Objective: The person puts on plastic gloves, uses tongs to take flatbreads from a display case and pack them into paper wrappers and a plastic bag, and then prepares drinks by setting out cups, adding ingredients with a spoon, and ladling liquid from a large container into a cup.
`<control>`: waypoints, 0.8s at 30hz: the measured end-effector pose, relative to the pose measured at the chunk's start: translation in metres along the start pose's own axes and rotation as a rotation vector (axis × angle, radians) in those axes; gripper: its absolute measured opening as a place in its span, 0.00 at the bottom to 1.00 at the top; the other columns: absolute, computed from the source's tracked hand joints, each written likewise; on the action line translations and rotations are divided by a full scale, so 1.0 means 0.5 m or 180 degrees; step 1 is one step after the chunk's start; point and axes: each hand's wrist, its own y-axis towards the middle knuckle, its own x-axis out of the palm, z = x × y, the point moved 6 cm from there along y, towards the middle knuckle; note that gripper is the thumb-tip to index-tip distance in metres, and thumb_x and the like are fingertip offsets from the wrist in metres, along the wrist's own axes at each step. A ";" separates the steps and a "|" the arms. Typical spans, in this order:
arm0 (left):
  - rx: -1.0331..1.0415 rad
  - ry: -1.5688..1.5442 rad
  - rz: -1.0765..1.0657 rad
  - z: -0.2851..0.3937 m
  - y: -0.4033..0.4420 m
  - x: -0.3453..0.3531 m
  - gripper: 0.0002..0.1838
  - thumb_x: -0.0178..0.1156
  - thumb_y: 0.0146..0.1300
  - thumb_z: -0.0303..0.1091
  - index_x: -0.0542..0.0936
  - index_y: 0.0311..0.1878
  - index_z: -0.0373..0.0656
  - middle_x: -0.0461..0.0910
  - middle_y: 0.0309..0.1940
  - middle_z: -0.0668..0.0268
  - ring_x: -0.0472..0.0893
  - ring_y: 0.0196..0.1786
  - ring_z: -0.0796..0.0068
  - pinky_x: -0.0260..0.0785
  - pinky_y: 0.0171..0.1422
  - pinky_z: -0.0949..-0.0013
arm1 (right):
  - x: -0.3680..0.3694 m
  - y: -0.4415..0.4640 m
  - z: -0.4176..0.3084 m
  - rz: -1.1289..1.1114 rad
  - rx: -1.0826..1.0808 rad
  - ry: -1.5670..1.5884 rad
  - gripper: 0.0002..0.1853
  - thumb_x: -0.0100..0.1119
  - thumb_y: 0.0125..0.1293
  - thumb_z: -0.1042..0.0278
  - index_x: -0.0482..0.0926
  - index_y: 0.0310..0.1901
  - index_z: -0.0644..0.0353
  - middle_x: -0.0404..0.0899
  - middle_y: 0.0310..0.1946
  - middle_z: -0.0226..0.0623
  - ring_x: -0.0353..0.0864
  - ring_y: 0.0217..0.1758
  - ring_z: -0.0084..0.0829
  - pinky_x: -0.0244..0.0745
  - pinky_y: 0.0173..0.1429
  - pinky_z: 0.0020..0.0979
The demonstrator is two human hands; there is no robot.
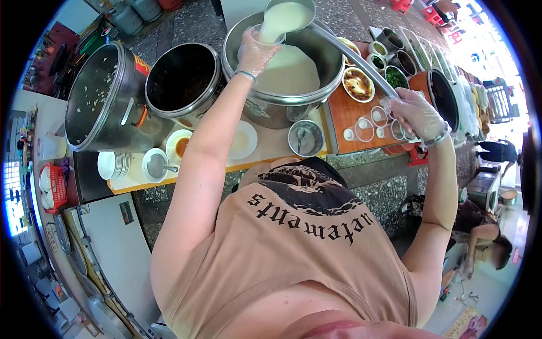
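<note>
My left hand (pixel 257 53), in a clear plastic glove, grips a clear cup (pixel 270 36) over a large steel pot (pixel 293 101). Creamy white liquid (pixel 287 70) fills part of the pot. A long-handled ladle (pixel 358 59) is in my gloved right hand (pixel 416 116), closed around the far end of its handle. The ladle's bowl (pixel 289 17) is tilted above the cup, and white liquid runs from it into the cup. Below the pot stands a small steel bowl (pixel 306 138) with a spoon in it.
Two more deep pots stand left: a dark-bottomed one (pixel 183 79) and a tilted-looking one (pixel 96 96). Plates (pixel 113 165) and a strainer (pixel 155 165) sit along the counter edge. On the right are a filled bowl (pixel 358 85), clear cups (pixel 364 129) and chopped greens (pixel 395 77). Another person (pixel 483 234) is at far right.
</note>
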 end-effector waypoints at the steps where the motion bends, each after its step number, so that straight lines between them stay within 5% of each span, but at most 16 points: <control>1: -0.0012 -0.0026 -0.0014 -0.004 0.000 0.002 0.51 0.78 0.42 0.43 0.57 0.64 0.33 0.75 0.55 0.49 0.76 0.57 0.55 0.67 0.62 0.60 | 0.002 -0.003 -0.004 0.0013 -0.0006 0.0033 0.09 0.52 0.68 0.65 0.69 0.32 0.59 0.64 0.16 0.20 0.58 0.10 0.10 0.53 0.14 0.16; 14: -0.0215 -0.0315 -0.0137 0.027 -0.022 -0.021 0.51 0.77 0.45 0.46 0.57 0.64 0.32 0.70 0.60 0.48 0.71 0.63 0.57 0.63 0.66 0.59 | -0.001 -0.004 0.007 -0.0043 -0.0198 -0.0472 0.10 0.53 0.69 0.62 0.73 0.39 0.60 0.64 0.20 0.21 0.61 0.17 0.11 0.57 0.19 0.18; 24: -0.0067 -0.0369 0.0002 0.023 -0.030 -0.017 0.49 0.77 0.45 0.46 0.59 0.63 0.32 0.73 0.54 0.53 0.74 0.57 0.60 0.67 0.63 0.61 | 0.000 -0.024 -0.006 0.0141 -0.0161 -0.0688 0.11 0.55 0.68 0.61 0.73 0.41 0.62 0.68 0.24 0.24 0.65 0.23 0.15 0.62 0.26 0.22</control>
